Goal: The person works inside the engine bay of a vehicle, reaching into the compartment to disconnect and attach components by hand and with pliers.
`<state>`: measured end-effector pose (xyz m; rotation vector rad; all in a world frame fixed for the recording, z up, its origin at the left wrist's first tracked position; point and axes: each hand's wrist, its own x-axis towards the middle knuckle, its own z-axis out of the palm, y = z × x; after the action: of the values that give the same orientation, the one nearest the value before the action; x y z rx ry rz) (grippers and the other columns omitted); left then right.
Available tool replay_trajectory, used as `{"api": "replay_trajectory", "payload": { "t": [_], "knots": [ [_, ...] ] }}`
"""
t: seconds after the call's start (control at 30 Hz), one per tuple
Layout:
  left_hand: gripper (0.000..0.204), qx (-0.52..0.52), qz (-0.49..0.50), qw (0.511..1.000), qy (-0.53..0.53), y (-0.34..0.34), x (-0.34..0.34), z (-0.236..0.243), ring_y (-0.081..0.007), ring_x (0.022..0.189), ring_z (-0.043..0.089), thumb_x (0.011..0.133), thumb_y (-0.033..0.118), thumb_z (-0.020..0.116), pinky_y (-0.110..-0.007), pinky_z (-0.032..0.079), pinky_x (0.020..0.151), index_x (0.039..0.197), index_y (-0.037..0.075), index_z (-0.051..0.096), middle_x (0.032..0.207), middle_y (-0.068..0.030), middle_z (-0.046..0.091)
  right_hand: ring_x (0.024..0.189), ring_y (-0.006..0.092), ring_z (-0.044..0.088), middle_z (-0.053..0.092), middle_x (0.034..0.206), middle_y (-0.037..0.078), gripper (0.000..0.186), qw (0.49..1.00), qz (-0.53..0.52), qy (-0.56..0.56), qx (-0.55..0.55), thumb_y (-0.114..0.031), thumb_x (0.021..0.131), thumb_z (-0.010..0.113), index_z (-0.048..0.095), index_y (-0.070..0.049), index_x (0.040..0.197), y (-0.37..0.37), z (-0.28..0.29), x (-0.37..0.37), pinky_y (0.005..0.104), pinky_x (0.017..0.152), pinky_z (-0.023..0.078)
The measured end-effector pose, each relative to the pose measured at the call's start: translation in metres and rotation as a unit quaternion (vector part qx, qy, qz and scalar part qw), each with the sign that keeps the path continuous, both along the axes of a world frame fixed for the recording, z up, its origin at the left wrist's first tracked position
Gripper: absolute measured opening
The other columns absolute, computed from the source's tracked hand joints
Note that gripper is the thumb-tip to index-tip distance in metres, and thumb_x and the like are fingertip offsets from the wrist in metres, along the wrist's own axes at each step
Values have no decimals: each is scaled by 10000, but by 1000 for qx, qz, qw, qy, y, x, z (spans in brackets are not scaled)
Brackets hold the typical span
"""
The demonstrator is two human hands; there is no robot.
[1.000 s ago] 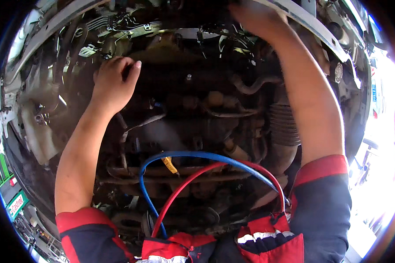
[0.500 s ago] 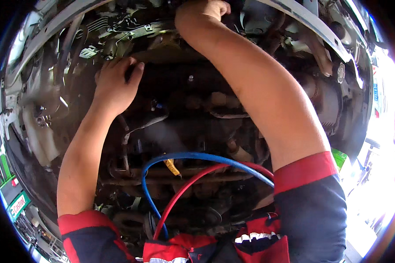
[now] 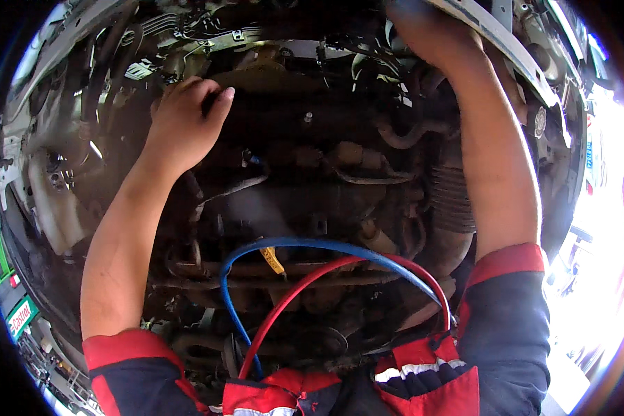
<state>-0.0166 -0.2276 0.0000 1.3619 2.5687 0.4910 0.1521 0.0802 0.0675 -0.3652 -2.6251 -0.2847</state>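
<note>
I am bent over a dark engine bay (image 3: 284, 201). My left hand (image 3: 191, 125) rests at the far left of the engine, its fingers bent down over something hidden in shadow and its thumb held apart. What lies under those fingers I cannot make out. At the far right, by the pale metal front edge (image 3: 496, 35) of the bay, my right hand (image 3: 430, 31) is dark and smeared by motion, so its fingers do not show clearly. A blue hose (image 3: 291, 243) and a red hose (image 3: 284, 305) arch in front of my chest, untouched by either hand.
A yellow tab (image 3: 272, 261) sticks up behind the blue hose. On the right, a ribbed duct (image 3: 454, 197) runs beneath my right forearm. A bent pipe (image 3: 409, 135) lies nearby. Metal lines (image 3: 166, 35) cross the far left. Bright daylight shows beyond the right side.
My right hand and forearm have swung to the right, uncovering the bent pipe and ribbed duct. My left hand stays nearly in place, its fingers bent a little more.
</note>
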Motion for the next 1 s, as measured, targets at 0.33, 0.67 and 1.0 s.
{"api": "replay_trajectory", "payload": {
  "t": [0.33,0.67,1.0],
  "knots": [
    [416,9,-18,999,49,-2,6,-3,-342,1209,603,1009,463,576,-531,415,1046,1122,86,709,1215,-99,660,1280,369,599,644,1390,164,413,968,-241,15,72,-333,1013,505,686,-118,1317,-30,-19,-30,492,1070,475],
    [375,15,-15,1000,6,-1,3,1,-384,1153,612,999,395,618,-535,431,1028,1130,55,706,1185,-147,674,1326,405,561,575,1452,229,421,987,-40,84,-131,-210,1007,494,630,-46,1370,-36,-110,-155,529,1108,446],
    [331,52,-33,998,-5,2,1,2,-419,1085,643,990,339,637,-497,488,964,1071,26,708,1119,-191,694,1131,435,579,639,1238,227,406,987,-113,-111,2,-137,881,659,684,28,1251,-68,-167,-192,591,821,581]
  ]
}}
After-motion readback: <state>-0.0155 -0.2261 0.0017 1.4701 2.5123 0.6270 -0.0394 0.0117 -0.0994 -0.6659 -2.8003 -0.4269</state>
